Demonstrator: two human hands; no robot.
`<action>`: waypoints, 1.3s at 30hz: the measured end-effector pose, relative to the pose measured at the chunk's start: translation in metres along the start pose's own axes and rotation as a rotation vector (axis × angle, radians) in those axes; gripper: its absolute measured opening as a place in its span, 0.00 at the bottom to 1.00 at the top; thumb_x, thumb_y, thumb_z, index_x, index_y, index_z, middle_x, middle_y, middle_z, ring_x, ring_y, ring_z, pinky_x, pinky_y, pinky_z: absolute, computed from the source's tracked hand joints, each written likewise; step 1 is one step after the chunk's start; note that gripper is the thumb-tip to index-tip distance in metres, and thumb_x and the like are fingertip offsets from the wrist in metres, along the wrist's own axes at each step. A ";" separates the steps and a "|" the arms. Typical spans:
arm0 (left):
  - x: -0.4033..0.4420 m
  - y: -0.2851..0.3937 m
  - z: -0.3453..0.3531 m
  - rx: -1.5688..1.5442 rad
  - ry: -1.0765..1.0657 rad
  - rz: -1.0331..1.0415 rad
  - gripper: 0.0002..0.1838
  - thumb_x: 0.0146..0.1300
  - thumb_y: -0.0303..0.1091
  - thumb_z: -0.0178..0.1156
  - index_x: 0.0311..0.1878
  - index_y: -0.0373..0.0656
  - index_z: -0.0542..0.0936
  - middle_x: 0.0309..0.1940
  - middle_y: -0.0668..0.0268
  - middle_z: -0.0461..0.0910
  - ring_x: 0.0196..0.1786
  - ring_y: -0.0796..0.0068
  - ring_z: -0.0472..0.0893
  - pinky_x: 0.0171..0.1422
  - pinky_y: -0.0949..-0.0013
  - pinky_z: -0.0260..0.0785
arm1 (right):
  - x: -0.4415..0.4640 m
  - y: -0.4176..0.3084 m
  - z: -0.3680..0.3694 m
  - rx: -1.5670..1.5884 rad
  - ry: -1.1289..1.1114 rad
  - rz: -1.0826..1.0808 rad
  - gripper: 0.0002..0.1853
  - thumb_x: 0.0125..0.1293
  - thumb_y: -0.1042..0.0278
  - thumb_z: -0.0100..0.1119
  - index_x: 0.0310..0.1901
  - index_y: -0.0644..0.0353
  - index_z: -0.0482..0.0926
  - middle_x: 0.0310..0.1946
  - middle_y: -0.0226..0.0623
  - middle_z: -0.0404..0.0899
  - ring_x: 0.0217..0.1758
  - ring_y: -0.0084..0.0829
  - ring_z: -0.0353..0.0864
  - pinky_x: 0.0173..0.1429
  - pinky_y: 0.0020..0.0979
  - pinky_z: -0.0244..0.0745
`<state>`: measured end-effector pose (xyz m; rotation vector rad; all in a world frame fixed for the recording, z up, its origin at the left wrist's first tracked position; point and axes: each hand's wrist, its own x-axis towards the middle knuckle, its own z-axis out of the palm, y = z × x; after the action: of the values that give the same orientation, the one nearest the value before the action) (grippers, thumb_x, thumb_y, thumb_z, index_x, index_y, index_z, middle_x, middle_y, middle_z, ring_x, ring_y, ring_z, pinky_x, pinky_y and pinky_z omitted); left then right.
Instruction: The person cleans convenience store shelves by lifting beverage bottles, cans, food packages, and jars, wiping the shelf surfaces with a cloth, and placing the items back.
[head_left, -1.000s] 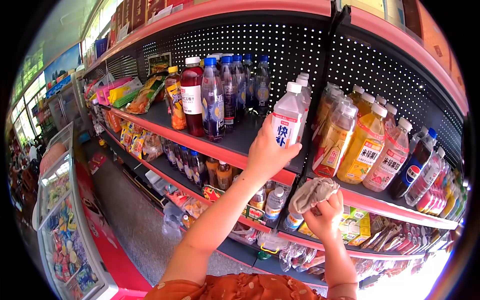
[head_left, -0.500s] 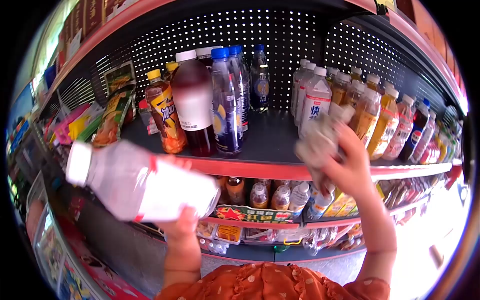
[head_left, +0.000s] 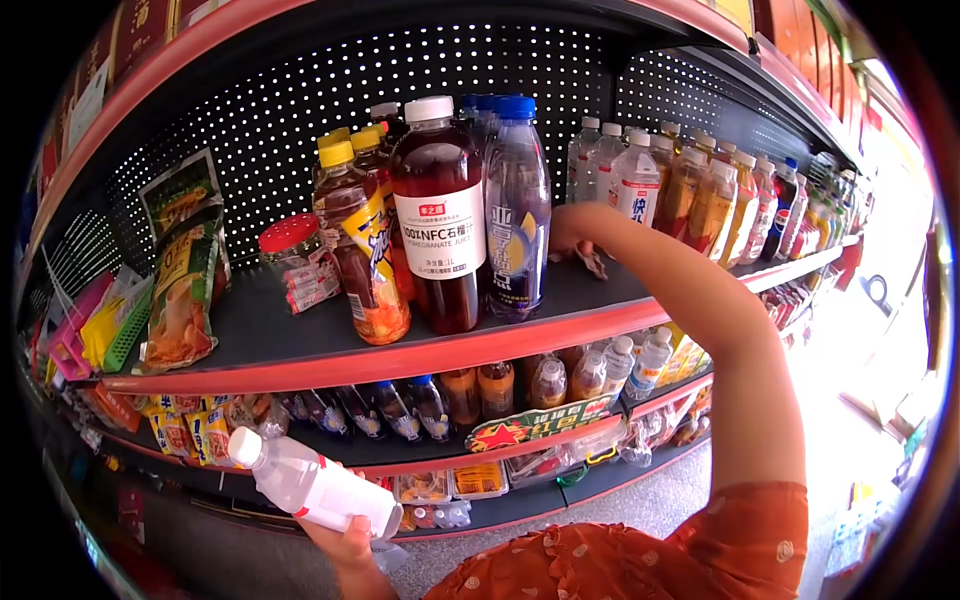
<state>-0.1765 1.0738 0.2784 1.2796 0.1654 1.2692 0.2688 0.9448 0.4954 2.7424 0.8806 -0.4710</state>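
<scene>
Gripping a white-capped bottle (head_left: 318,487) was the left hand (head_left: 348,543); right hand (head_left: 583,226) state could not be told; shelved bottle (head_left: 440,235) held dark-red juice (head_left: 448,308).

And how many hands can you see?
2: the left hand holds a bottle low down, and the right hand, partly hidden, is at the upper shelf. No others show.
</scene>
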 end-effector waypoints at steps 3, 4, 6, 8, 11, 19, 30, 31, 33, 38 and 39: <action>-0.007 -0.012 -0.023 0.027 0.030 -0.019 0.57 0.44 0.46 0.73 0.73 0.41 0.50 0.58 0.49 0.70 0.54 0.56 0.77 0.58 0.53 0.76 | -0.014 -0.006 0.000 0.142 0.161 -0.024 0.16 0.58 0.69 0.58 0.49 0.57 0.82 0.38 0.42 0.83 0.29 0.35 0.84 0.26 0.35 0.79; -0.009 -0.014 -0.028 0.036 0.017 -0.041 0.57 0.45 0.46 0.73 0.73 0.41 0.50 0.57 0.49 0.70 0.54 0.56 0.77 0.58 0.52 0.76 | 0.013 0.009 0.010 0.109 0.137 -0.177 0.16 0.58 0.70 0.57 0.49 0.58 0.82 0.38 0.41 0.84 0.29 0.35 0.84 0.26 0.35 0.79; -0.009 -0.018 -0.034 0.047 -0.005 -0.082 0.57 0.45 0.46 0.73 0.73 0.42 0.50 0.57 0.49 0.70 0.54 0.57 0.77 0.58 0.52 0.76 | 0.026 0.029 0.022 0.075 0.090 -0.318 0.19 0.57 0.68 0.58 0.53 0.57 0.80 0.39 0.40 0.84 0.33 0.35 0.84 0.30 0.35 0.79; -0.006 -0.025 -0.032 0.040 -0.038 -0.107 0.56 0.44 0.47 0.74 0.73 0.41 0.51 0.58 0.51 0.70 0.54 0.57 0.77 0.58 0.52 0.76 | -0.052 0.010 0.014 0.080 0.043 -0.292 0.26 0.57 0.64 0.60 0.61 0.54 0.78 0.43 0.42 0.85 0.40 0.37 0.85 0.39 0.35 0.81; 0.002 -0.039 -0.026 -0.004 -0.102 -0.152 0.56 0.43 0.46 0.74 0.72 0.41 0.52 0.58 0.54 0.69 0.54 0.58 0.77 0.57 0.53 0.76 | -0.095 0.013 0.030 0.095 0.274 -0.378 0.27 0.61 0.47 0.61 0.59 0.48 0.78 0.45 0.45 0.84 0.48 0.45 0.83 0.52 0.39 0.75; 0.002 -0.060 -0.005 0.118 -0.225 -0.166 0.55 0.37 0.45 0.74 0.69 0.39 0.58 0.56 0.60 0.70 0.57 0.68 0.74 0.62 0.62 0.67 | -0.127 0.066 -0.029 0.142 1.351 0.028 0.20 0.65 0.47 0.57 0.49 0.53 0.83 0.44 0.43 0.84 0.48 0.46 0.83 0.52 0.43 0.77; -0.025 -0.059 0.038 0.079 -0.337 -0.058 0.41 0.52 0.41 0.74 0.66 0.40 0.65 0.53 0.62 0.75 0.52 0.69 0.77 0.57 0.65 0.72 | -0.066 0.074 -0.097 -0.112 0.606 0.414 0.28 0.62 0.42 0.53 0.55 0.54 0.82 0.55 0.36 0.82 0.54 0.38 0.84 0.55 0.44 0.79; -0.027 -0.065 0.030 0.078 -0.339 -0.227 0.57 0.39 0.41 0.79 0.71 0.37 0.56 0.60 0.58 0.70 0.59 0.63 0.74 0.62 0.62 0.69 | -0.058 0.079 -0.096 -0.125 0.626 0.405 0.27 0.63 0.43 0.53 0.55 0.54 0.82 0.55 0.35 0.82 0.55 0.39 0.84 0.54 0.45 0.79; -0.027 -0.057 0.033 0.075 -0.372 -0.097 0.46 0.47 0.41 0.75 0.68 0.38 0.62 0.56 0.61 0.73 0.55 0.67 0.76 0.58 0.65 0.71 | -0.062 0.078 -0.093 -0.138 0.674 0.405 0.28 0.63 0.41 0.53 0.55 0.52 0.82 0.55 0.36 0.82 0.54 0.38 0.84 0.55 0.44 0.78; -0.041 -0.073 0.003 0.203 -0.362 -0.260 0.53 0.37 0.41 0.73 0.68 0.37 0.57 0.54 0.59 0.71 0.54 0.67 0.75 0.60 0.61 0.70 | -0.081 0.089 -0.080 -0.131 0.774 0.262 0.28 0.65 0.36 0.51 0.54 0.49 0.82 0.53 0.38 0.82 0.55 0.39 0.83 0.57 0.43 0.77; -0.042 -0.072 0.002 0.183 -0.378 -0.274 0.54 0.37 0.39 0.73 0.69 0.37 0.56 0.54 0.59 0.72 0.54 0.66 0.76 0.60 0.61 0.70 | -0.085 0.092 -0.075 -0.131 0.826 0.238 0.29 0.65 0.36 0.51 0.54 0.50 0.82 0.52 0.38 0.83 0.55 0.40 0.83 0.57 0.43 0.77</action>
<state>-0.1473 1.0571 0.2020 1.5715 0.1817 0.7770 0.2755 0.8500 0.6057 2.8436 0.6628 0.7880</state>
